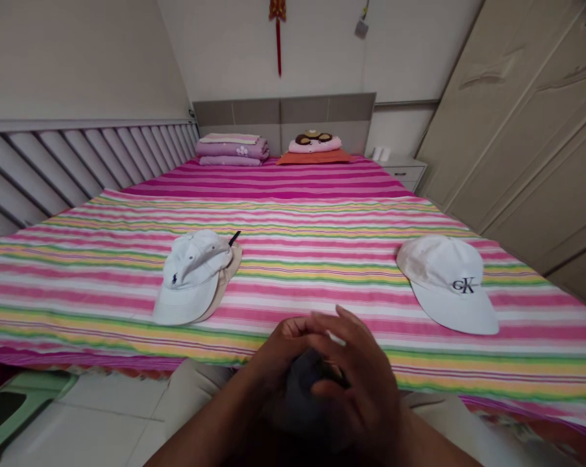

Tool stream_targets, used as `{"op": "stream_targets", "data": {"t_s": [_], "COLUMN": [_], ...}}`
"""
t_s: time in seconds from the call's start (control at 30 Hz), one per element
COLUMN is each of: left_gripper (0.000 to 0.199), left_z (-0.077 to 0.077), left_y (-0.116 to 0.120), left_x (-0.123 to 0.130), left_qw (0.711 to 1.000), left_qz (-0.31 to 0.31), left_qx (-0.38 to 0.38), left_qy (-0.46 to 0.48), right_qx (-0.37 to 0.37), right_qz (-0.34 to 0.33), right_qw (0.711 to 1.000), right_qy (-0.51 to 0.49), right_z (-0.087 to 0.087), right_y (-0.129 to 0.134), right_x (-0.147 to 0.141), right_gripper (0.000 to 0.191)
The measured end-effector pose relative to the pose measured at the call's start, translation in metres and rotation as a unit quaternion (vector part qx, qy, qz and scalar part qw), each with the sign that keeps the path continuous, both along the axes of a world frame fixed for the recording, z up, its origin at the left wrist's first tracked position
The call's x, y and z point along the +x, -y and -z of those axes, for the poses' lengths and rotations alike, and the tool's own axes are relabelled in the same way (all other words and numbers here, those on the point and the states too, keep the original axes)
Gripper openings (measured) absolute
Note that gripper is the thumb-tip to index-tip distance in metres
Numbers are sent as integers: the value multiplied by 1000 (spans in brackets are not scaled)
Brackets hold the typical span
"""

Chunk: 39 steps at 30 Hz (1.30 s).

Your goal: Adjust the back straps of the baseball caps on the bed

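My left hand (287, 340) and my right hand (365, 370) meet in front of my body, close to the bed's near edge. Their fingers touch, loosely bent. The right fingers are apart, with the thumb beneath. Part of the left fingers is hidden behind the right hand. Dark grey cloth shows in the shadow between them; I see nothing gripped. A white cap with a small dark emblem (190, 275) lies to the left, on top of a beige cap (231, 271) with a black strap end. To the right lies a white CK cap (446, 275), its brim toward me.
A striped sheet (317, 246) covers the bed. Folded purple bedding (231, 150) and a pink pile (315, 145) lie by the headboard (254, 111). A slatted rail (93, 155) runs along the left, a wardrobe (531, 130) along the right. A green stool (34, 395) stands lower left.
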<state>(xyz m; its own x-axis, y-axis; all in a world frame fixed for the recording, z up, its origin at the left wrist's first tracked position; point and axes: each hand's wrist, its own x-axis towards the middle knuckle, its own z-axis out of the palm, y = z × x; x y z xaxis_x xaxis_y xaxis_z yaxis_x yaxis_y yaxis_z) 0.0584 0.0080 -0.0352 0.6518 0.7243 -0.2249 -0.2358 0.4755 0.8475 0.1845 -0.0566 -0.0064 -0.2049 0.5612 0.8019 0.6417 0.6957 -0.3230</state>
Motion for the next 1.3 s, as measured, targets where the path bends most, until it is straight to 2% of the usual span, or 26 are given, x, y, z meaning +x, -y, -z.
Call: {"op": "stream_targets", "data": {"t_s": [0.07, 0.1, 0.13, 0.17, 0.2, 0.23, 0.27, 0.33, 0.4, 0.5, 0.57, 0.73, 0.83, 0.93, 1.0, 1.07, 1.13, 1.2, 1.3], "left_gripper": [19, 20, 21, 22, 25, 28, 32, 40, 44, 33, 24, 15, 14, 18, 25, 33, 37, 31, 10], "left_z": [2, 2, 2, 1, -1, -4, -7, -14, -20, -25, -27, -30, -34, -39, -37, -28, -11, 9, 31], "left_y": [-3, -4, -7, -9, -11, -14, -16, -19, -20, -21, -22, -21, -20, -26, -35, -45, -51, -52, -43], "left_x": [-5, -8, -10, -13, -15, -17, -19, -23, -26, -29, -29, -24, -24, -29, -34, -39, -43, -47, -49], "left_qw": [999, 999, 998, 998, 998, 998, 997, 997, 995, 991, 991, 990, 988, 977, 963, 959, 967, 977, 982], "left_qz": [20, 24, 29, 31, 34, 35, 39, 61, 98, 134, 131, 136, 146, 137, 147, 165, 172, 166, 141], "left_qx": [-23, -30, -32, -32, -31, -30, -27, -20, -11, 1, 4, 2, -17, -13, 1, 9, -13, -58, -77], "left_qy": [24, 32, 36, 40, 46, 52, 57, 52, 34, -2, -20, -34, 40, 163, 226, 232, 185, 125, 103], "right_qx": [-98, -177, -276, -381, -470, -530, -558, -546, -515, -513, -517, -542, -574, -631, -625, -569, -499, -462, -454], "right_qz": [24, 20, -10, -65, -124, -175, -209, -222, -216, -227, -233, -244, -284, -355, -378, -360, -312, -271, -231], "right_qw": [992, 977, 950, 908, 853, 797, 750, 693, 660, 621, 609, 616, 605, 569, 558, 561, 564, 566, 575], "right_qy": [-81, -117, -143, -165, -191, -231, -286, -414, -502, -548, -554, -517, -474, -389, -395, -482, -579, -627, -640], "right_z": [3, 6, 9, 13, 16, 18, 20, 18, 13, 5, 3, 3, 9, 18, 20, 16, 9, 2, -2], "right_y": [-7, -11, -16, -20, -24, -25, -26, -24, -21, -18, -17, -17, -19, -20, -19, -18, -18, -21, -26], "right_x": [12, 19, 24, 29, 33, 35, 37, 36, 32, 26, 22, 23, 34, 45, 49, 49, 48, 48, 53], "right_gripper": [34, 32, 31, 30, 31, 33, 35, 35, 34, 33, 31, 28, 32, 46, 44, 37, 30, 25, 20]}}
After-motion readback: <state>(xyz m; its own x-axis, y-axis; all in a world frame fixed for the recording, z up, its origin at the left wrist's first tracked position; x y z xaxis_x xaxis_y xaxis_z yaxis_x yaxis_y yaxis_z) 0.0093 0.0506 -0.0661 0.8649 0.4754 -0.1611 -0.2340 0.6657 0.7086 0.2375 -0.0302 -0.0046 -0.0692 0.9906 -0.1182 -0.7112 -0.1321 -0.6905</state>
